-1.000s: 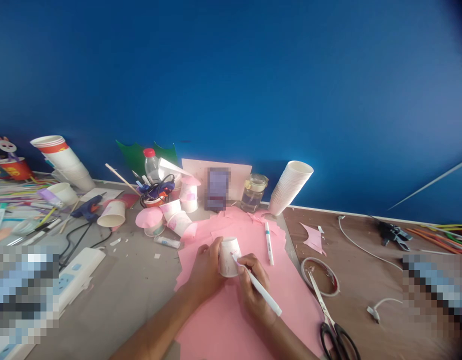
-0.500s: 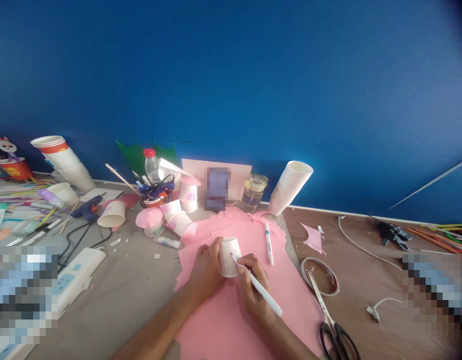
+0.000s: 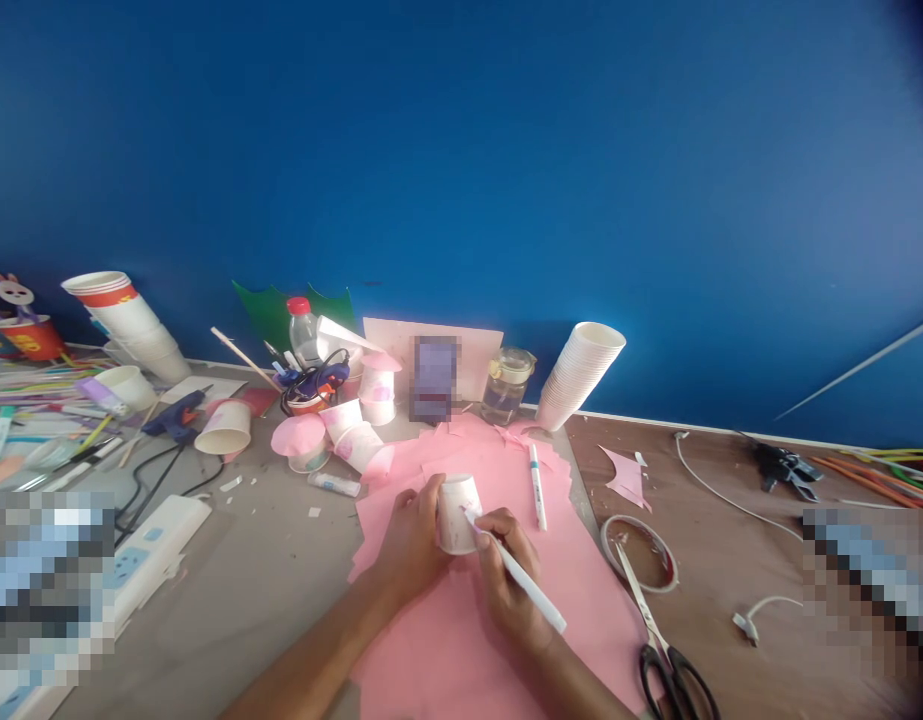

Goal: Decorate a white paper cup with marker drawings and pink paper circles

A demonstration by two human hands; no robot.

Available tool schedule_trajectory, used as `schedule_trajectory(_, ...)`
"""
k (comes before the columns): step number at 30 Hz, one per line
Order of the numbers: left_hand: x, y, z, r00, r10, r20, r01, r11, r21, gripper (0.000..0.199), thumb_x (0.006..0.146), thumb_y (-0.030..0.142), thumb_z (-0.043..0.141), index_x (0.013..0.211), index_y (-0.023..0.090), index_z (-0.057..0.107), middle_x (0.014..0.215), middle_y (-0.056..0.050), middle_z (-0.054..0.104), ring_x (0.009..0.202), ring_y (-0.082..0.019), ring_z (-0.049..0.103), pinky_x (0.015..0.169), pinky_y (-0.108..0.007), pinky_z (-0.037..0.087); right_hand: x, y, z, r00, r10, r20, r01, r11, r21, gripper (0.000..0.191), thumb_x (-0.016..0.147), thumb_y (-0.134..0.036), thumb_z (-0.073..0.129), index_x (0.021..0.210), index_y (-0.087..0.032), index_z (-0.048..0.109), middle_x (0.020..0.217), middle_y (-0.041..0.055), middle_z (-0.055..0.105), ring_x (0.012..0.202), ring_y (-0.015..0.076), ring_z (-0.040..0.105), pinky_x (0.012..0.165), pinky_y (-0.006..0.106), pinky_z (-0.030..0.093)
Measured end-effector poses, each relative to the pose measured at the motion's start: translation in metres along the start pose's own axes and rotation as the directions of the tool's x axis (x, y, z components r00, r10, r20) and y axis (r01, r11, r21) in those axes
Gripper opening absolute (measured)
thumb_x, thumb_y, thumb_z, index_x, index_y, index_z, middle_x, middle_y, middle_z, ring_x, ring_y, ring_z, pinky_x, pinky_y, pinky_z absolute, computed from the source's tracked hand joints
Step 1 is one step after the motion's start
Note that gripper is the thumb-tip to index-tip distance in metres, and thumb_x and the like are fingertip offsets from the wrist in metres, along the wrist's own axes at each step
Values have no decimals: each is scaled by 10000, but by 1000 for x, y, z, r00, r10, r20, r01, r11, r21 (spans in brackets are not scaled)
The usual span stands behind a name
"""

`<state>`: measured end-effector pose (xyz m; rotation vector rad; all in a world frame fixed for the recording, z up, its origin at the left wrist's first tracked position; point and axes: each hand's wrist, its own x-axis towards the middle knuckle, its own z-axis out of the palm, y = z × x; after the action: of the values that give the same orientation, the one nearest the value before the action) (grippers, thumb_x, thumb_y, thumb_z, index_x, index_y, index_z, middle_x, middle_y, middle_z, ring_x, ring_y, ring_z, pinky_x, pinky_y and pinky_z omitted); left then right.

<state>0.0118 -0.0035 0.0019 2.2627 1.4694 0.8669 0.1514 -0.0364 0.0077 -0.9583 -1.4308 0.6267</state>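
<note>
Head view, and the paper cup [image 3: 459, 512] sits right in the middle, over the pink paper [image 3: 446, 650], upside down: narrow base up, wide rim down, its long axis close to upright with a slight lean. Left hand [image 3: 414, 530] has it from the side, fingers closed around the wall. Faint coloured marks show on the white side.

Over to the right hand [image 3: 512, 560], fingers pinched tight on a white marker [image 3: 532, 590]. Its long axis runs on a slant, tip pointing up and left to the cup's side, back end down and right, out past the knuckles. Whether the tip touches is too fine to tell.

Beyond the right hand, a second marker [image 3: 537, 488] lies on the paper, its blue-banded end pointing away from the person. Off to the right, the scissors [image 3: 641, 598] lie with blades reaching over the tape roll [image 3: 677, 572], handles nearer the person. At the back, a tall cup stack [image 3: 577, 380] leans right, just beside a glass jar [image 3: 504, 400].
</note>
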Motion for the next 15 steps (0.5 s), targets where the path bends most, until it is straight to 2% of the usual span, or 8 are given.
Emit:
schedule_trajectory(8, 0, -2, 2, 999, -39, 16, 39, 999, -5, 634, 688, 166, 554, 1253, 163, 268, 813, -33, 679, 724, -240, 646, 795, -423, 420, 1, -2, -1, 1000, 4, 5, -4, 1000, 0, 81, 895, -241, 457, 884, -213, 532, 743, 5, 502, 644, 150, 492, 573, 270, 411)
schedule_trajectory(12, 2, 3, -2, 995, -93, 47, 95, 993, -63, 600, 685, 179, 560, 1224, 182, 296, 811, -15, 686, 745, -235, 656, 814, -409, 423, -2, -1, 1, 994, 57, -91, -57, 998, -1, 112, 906, -290, 447, 895, -216, 530, 764, 8, 495, 647, 151, 483, 581, 273, 408)
schedule_trajectory(15, 4, 8, -6, 989, -139, 52, 144, 984, -101, 558, 687, 196, 568, 1192, 183, 330, 823, -18, 682, 728, -222, 646, 761, -381, 443, -2, 5, 2, 973, 112, -204, -116, 993, -7, 133, 904, -332, 455, 913, -219, 525, 782, 5, 499, 640, 145, 476, 593, 272, 412)
